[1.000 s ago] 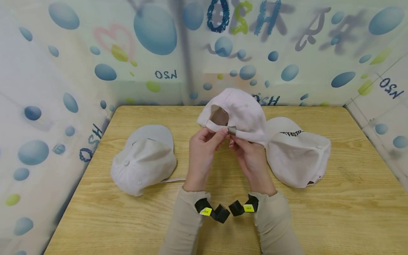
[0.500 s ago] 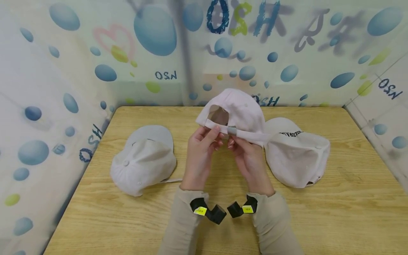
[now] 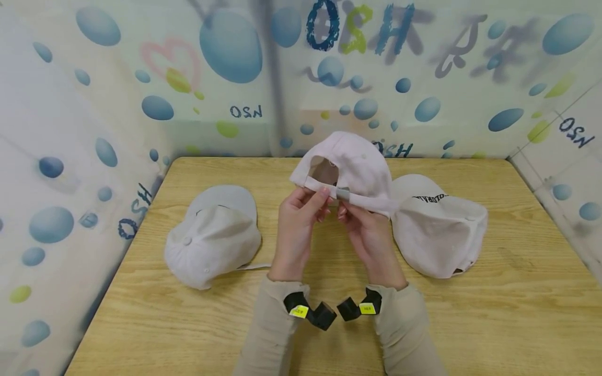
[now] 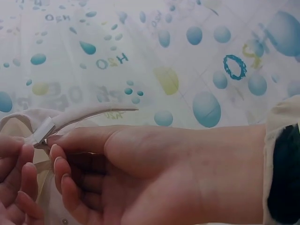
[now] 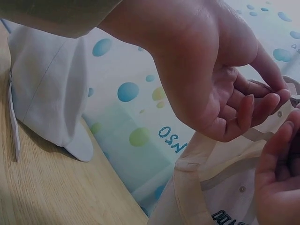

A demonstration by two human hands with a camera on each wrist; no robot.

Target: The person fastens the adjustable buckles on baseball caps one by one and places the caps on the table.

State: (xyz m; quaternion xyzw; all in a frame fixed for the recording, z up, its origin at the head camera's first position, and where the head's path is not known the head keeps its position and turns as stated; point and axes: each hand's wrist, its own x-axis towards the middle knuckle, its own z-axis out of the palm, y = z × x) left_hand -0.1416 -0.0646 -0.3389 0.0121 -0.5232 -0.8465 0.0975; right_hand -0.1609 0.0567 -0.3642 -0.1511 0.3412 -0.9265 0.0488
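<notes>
A pale pinkish-white baseball cap (image 3: 362,162) is held up at the table's far edge, its rear opening toward me. Along that opening runs a strap (image 3: 371,202) with a metal buckle (image 3: 343,194). My left hand (image 3: 295,230) pinches the strap left of the buckle, thumb on top. Just under the buckle, my right hand (image 3: 373,237) pinches the band between thumb and fingers. The left wrist view shows the right hand (image 4: 154,168) and the strap's loose tail (image 4: 93,115) sticking out past the buckle. Seen from the right wrist, the left hand (image 5: 197,65) has its lower fingers curled.
A light grey cap (image 3: 211,240) lies on the left of the wooden table (image 3: 188,329), its loose strap trailing right. Another white cap (image 3: 439,230) with dark lettering lies at the right, close behind the held cap. Printed curtains (image 3: 226,136) enclose the back and sides.
My left thumb has slid off the buckle, leftward along the strap, so the buckle shows more fully. The cap and right hand have hardly moved.
</notes>
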